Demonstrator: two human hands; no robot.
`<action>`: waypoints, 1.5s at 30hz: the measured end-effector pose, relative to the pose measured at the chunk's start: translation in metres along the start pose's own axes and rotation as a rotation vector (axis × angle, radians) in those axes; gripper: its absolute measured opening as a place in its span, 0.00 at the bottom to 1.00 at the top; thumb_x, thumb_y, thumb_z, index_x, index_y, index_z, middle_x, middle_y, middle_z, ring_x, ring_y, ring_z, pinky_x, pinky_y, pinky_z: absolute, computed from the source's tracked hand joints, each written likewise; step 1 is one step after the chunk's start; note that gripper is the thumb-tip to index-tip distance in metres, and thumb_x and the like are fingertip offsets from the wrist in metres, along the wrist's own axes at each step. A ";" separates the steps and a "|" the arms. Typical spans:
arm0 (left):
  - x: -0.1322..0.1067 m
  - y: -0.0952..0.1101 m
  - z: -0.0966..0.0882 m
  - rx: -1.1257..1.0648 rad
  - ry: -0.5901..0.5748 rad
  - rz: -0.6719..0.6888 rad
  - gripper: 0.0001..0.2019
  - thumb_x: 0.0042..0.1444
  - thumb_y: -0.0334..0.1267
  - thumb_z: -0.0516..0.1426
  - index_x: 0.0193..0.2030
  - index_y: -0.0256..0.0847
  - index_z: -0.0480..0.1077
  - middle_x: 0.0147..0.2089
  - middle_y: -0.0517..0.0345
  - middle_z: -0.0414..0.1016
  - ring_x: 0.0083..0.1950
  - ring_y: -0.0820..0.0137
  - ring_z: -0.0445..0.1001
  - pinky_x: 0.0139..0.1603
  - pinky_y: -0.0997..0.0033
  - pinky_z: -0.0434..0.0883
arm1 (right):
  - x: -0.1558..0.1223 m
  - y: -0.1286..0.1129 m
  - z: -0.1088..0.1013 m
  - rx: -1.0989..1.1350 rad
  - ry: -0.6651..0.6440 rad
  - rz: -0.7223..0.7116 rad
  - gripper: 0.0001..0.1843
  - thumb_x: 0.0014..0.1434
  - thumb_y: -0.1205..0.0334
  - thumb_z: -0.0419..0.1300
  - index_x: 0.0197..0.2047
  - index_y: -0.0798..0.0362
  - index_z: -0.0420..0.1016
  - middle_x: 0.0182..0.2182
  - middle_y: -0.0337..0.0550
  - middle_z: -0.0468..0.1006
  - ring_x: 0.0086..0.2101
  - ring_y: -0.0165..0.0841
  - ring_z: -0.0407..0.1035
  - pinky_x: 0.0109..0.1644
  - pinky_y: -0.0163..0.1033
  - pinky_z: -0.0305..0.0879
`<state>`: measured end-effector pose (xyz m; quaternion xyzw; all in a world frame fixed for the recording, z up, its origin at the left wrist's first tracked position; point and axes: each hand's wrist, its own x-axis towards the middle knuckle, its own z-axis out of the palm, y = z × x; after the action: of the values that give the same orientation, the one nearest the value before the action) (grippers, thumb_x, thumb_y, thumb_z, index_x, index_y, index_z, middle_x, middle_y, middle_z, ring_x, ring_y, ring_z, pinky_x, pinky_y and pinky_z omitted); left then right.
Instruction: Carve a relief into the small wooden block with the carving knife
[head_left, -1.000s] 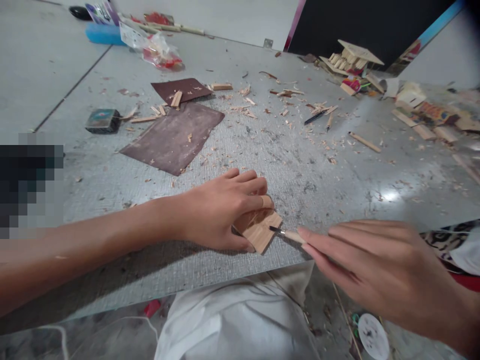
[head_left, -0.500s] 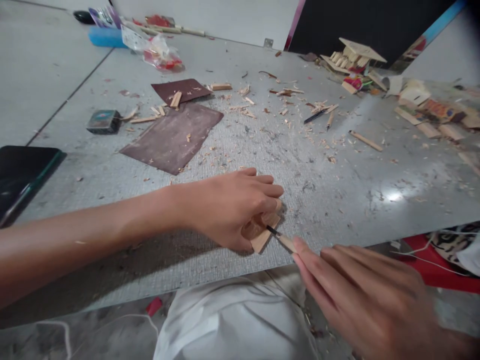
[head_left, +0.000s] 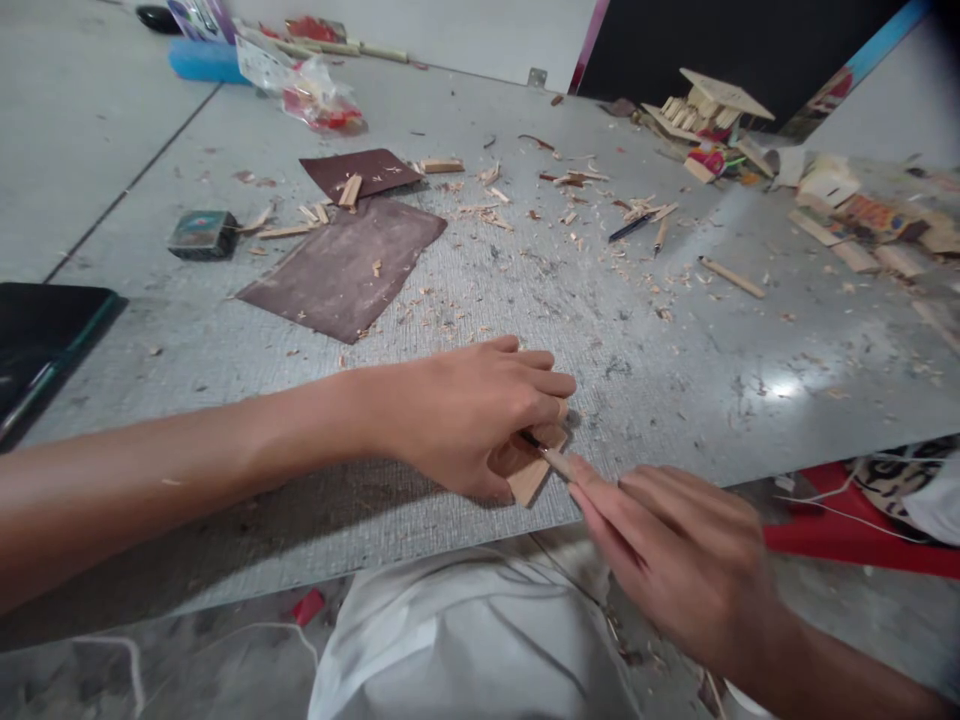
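The left hand [head_left: 469, 420], half curled, holds a wooden block [head_left: 533, 483] by the near edge of the worktop [head_left: 660, 430]; the right hand [head_left: 679, 560] closes around a carving tool [head_left: 557, 463] (dark tip at the block).

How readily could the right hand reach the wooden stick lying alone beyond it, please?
Probably yes: nothing seems to stand between the right hand and the wooden stick, though that hand would likely have to put down the carving tool it grips.

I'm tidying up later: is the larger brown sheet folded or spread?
Spread: the larger brown sheet lies flat on the table, no fold showing, wood bits on it.
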<state>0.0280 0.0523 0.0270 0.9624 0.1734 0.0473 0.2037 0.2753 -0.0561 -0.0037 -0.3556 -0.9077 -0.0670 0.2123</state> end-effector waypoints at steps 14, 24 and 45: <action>0.000 0.005 -0.004 0.001 -0.029 -0.104 0.16 0.50 0.40 0.75 0.41 0.41 0.76 0.47 0.54 0.78 0.48 0.58 0.73 0.45 0.60 0.59 | 0.007 0.028 -0.028 0.051 -0.008 -0.023 0.07 0.72 0.71 0.65 0.50 0.53 0.82 0.26 0.33 0.81 0.23 0.28 0.73 0.32 0.40 0.67; 0.000 0.004 -0.003 -0.009 -0.027 -0.106 0.15 0.51 0.39 0.75 0.41 0.42 0.76 0.48 0.55 0.78 0.49 0.59 0.73 0.46 0.59 0.59 | 0.007 0.022 -0.031 -0.006 -0.084 -0.113 0.09 0.75 0.71 0.63 0.55 0.56 0.81 0.29 0.36 0.82 0.26 0.29 0.74 0.31 0.44 0.63; -0.001 -0.003 0.004 -0.011 0.006 -0.015 0.12 0.54 0.38 0.72 0.37 0.41 0.73 0.46 0.56 0.76 0.48 0.60 0.72 0.47 0.60 0.60 | -0.009 -0.004 -0.018 -0.145 -0.026 -0.119 0.12 0.72 0.75 0.64 0.57 0.65 0.80 0.26 0.37 0.79 0.26 0.32 0.72 0.34 0.47 0.62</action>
<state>0.0266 0.0525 0.0221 0.9598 0.1808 0.0499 0.2089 0.2848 -0.0698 0.0091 -0.3162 -0.9227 -0.1405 0.1700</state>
